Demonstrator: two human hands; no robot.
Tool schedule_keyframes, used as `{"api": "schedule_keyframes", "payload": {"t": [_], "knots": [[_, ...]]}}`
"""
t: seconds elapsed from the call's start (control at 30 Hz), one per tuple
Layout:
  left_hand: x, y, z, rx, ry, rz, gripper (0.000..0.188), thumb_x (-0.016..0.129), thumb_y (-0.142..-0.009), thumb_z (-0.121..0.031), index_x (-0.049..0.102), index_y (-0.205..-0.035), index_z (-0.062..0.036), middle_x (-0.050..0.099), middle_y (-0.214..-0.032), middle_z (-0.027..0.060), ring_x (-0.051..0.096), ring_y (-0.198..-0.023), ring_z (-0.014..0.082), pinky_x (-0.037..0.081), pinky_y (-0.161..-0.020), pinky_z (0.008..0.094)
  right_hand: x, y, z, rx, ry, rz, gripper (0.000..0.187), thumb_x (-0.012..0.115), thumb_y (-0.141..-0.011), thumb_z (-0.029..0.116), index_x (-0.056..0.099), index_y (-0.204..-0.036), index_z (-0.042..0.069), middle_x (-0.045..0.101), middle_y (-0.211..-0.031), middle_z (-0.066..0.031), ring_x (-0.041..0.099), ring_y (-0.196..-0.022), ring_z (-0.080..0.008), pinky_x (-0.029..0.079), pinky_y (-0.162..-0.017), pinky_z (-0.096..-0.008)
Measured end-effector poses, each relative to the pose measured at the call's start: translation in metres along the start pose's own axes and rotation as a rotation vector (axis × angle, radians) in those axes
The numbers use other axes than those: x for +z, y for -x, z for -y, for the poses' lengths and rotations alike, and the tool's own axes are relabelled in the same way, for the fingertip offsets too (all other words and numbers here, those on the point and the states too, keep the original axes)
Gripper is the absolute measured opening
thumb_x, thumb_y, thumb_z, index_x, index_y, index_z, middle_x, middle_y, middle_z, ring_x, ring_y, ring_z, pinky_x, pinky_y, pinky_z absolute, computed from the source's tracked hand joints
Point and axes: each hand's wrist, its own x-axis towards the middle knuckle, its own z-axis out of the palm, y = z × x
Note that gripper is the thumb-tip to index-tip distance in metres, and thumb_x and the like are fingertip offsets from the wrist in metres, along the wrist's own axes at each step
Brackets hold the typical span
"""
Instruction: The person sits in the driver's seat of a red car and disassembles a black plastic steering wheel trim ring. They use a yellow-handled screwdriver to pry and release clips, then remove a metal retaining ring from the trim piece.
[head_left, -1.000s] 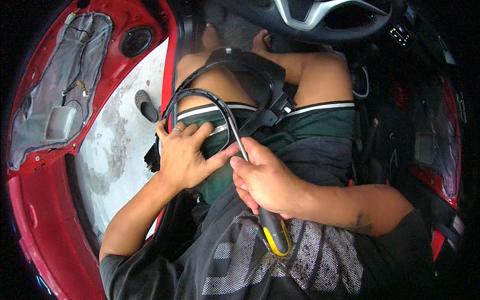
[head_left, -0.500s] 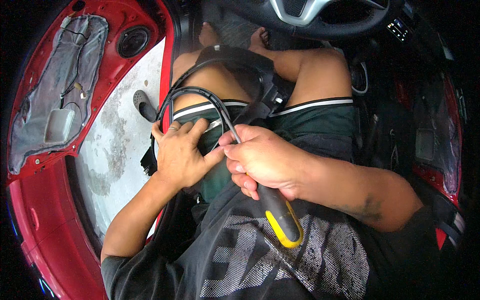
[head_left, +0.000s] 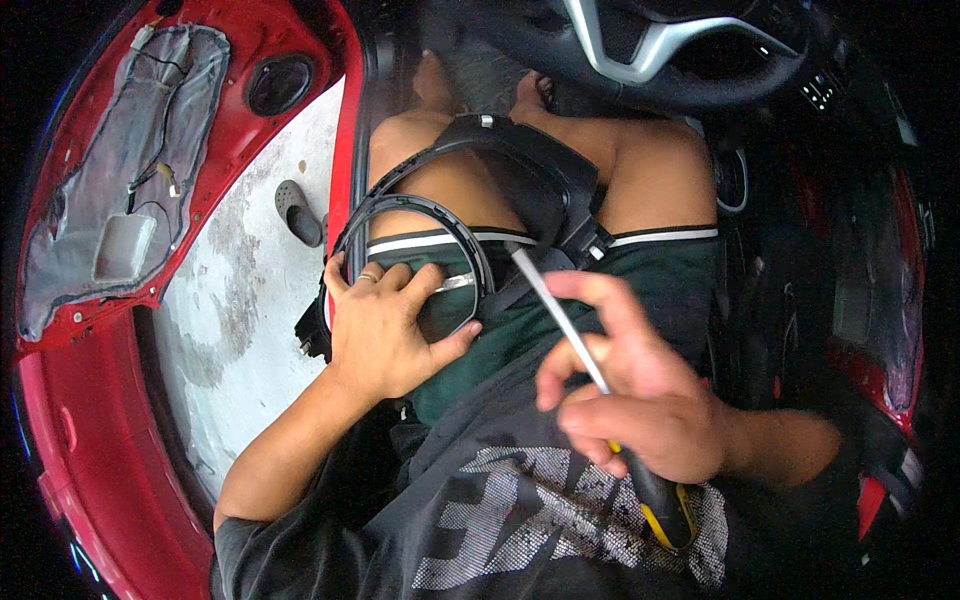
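A black plastic trim piece with a ring-shaped part (head_left: pixel 468 238) lies across my lap, and its broad curved section (head_left: pixel 545 165) extends over my knees. My left hand (head_left: pixel 390 335) grips the ring, fingers spread over its inside and the thumb against its lower right edge. A strip of silvery material (head_left: pixel 456 283) shows beside the fingertips. In my right hand (head_left: pixel 650 400) is a screwdriver (head_left: pixel 655 495) with a black and yellow handle. The handle's end points toward my belly, and the bare shaft slants up toward the trim, apart from the ring. The fingers are partly blurred.
An open red car door (head_left: pixel 300 60) with a grey liner (head_left: pixel 150 130) and a round speaker (head_left: pixel 280 84) stands at left. A grey clog (head_left: pixel 298 213) lies on the pale ground outside. Above my knees is the steering wheel (head_left: pixel 640 70).
My right hand has pulled back to the right with the screwdriver, whose tip has left the ring. Its grip has loosened. My left hand remains on the ring.
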Motion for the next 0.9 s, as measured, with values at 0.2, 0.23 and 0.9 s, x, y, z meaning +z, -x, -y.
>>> {"api": "schedule_keyframes", "payload": {"t": [0.2, 0.23, 0.9], "knots": [[-0.004, -0.003, 0.001, -0.007, -0.009, 0.038, 0.058, 0.076, -0.071, -0.062, 0.070, -0.101, -0.0118, 0.067, -0.087, 0.0129, 0.064, -0.091, 0.0363, 0.030, -0.104, 0.0657, -0.052, 0.009, -0.029, -0.366, 0.423, 0.094, 0.055, 0.050, -0.099, 0.024, 0.040, -0.145, -0.003, 0.058, -0.136, -0.0249, 0.065, -0.109, -0.0286, 0.051, -0.096, -0.0417], [-0.004, -0.004, 0.001, -0.011, -0.002, 0.042, 0.058, 0.076, -0.071, -0.062, 0.070, -0.100, -0.0120, 0.066, -0.086, 0.0125, 0.064, -0.091, 0.0359, 0.030, -0.104, 0.0659, -0.065, 0.008, -0.024, -0.421, 0.666, 0.163, 0.056, 0.051, -0.098, 0.024, 0.042, -0.146, -0.003, 0.059, -0.136, -0.0253, 0.063, -0.115, -0.0316, 0.049, -0.100, -0.0433], [-0.002, -0.003, 0.009, -0.019, 0.057, -0.010, 0.056, 0.078, -0.067, -0.060, 0.072, -0.098, -0.0138, 0.060, -0.080, 0.0071, 0.061, -0.085, 0.0306, 0.029, -0.103, 0.0681, -0.043, -0.062, 0.095, -0.646, 0.854, -0.216, 0.039, 0.072, -0.095, 0.036, 0.070, -0.106, -0.001, 0.067, -0.090, -0.0042, 0.061, -0.083, -0.0100, 0.048, -0.075, -0.0256]]}}
